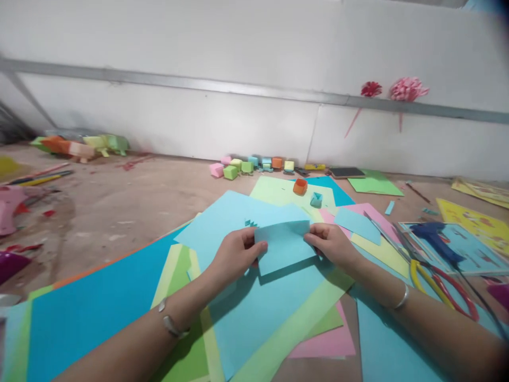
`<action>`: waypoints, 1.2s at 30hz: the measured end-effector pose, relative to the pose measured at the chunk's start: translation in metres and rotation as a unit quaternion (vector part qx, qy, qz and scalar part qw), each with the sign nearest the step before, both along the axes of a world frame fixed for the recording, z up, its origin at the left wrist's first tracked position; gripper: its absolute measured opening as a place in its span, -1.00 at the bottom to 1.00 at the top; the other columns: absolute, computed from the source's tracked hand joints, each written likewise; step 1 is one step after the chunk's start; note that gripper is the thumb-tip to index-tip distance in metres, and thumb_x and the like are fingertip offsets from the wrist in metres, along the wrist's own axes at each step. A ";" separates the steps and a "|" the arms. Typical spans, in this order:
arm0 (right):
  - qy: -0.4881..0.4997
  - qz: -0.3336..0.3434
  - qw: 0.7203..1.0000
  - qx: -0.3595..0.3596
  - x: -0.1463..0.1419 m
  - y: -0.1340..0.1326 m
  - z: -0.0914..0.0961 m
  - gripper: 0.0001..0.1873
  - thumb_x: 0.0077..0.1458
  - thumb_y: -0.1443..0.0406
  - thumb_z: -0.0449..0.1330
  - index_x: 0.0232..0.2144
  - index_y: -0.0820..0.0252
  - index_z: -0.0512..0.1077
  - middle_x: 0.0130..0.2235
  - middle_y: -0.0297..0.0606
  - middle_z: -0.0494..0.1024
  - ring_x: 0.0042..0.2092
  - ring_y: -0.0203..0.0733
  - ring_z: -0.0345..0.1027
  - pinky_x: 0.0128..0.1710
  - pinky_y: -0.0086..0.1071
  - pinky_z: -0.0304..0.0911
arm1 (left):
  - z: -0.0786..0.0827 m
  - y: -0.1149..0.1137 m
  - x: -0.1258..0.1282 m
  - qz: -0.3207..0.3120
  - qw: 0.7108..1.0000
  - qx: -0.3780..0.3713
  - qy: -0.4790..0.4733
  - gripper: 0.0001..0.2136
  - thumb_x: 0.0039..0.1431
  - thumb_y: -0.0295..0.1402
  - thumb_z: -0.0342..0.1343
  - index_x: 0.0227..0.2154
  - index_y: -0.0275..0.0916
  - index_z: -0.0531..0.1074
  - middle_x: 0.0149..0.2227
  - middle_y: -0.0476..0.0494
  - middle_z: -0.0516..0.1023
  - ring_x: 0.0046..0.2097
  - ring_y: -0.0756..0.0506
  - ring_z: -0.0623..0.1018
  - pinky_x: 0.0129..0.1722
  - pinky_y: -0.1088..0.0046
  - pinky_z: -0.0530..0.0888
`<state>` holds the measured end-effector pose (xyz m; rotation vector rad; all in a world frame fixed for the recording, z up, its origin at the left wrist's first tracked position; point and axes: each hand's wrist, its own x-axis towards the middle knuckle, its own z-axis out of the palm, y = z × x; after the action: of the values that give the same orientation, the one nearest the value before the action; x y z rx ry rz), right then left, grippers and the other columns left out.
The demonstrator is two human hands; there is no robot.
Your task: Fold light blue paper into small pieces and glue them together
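A small light-blue sheet of paper [289,246] is held up between my two hands, just above the stacked paper. My left hand [237,249] pinches its left edge, thumb on the near face. The upper right corner is gripped by my right hand [332,245] between thumb and fingers. Beneath lies a larger light-blue sheet [262,318] on a light-green one. Several tiny cut blue strips [250,223] rest behind my left hand. An orange paper box [300,186] and a small blue paper box [316,199] stand beyond the held sheet.
Scissors with yellow and red handles [441,286] lie at my right, beside a blue glue gun [437,239]. Several small coloured paper cubes [247,167] line the white wall. Folded paper pieces [81,150] sit far left, and a pink glue gun [8,207] is at the left edge.
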<state>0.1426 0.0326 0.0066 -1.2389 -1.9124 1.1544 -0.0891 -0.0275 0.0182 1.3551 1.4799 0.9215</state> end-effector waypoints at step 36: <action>0.001 0.019 0.999 0.038 -0.004 -0.020 -0.001 -0.76 -0.06 0.19 0.17 -0.65 0.19 0.35 -0.63 -0.42 0.21 -0.54 -0.35 0.03 -0.56 -0.42 -0.02 | -0.004 -0.003 0.000 0.014 0.924 0.297 0.242 -0.70 -0.06 -0.14 0.31 -0.28 -0.20 0.56 -0.21 -0.20 0.63 -0.09 -0.25 0.54 -0.03 0.18 0.39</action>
<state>0.1391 0.0123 0.0056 -1.1651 -1.9684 1.0913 -0.0895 -0.0309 0.0138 2.1299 1.6488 1.1659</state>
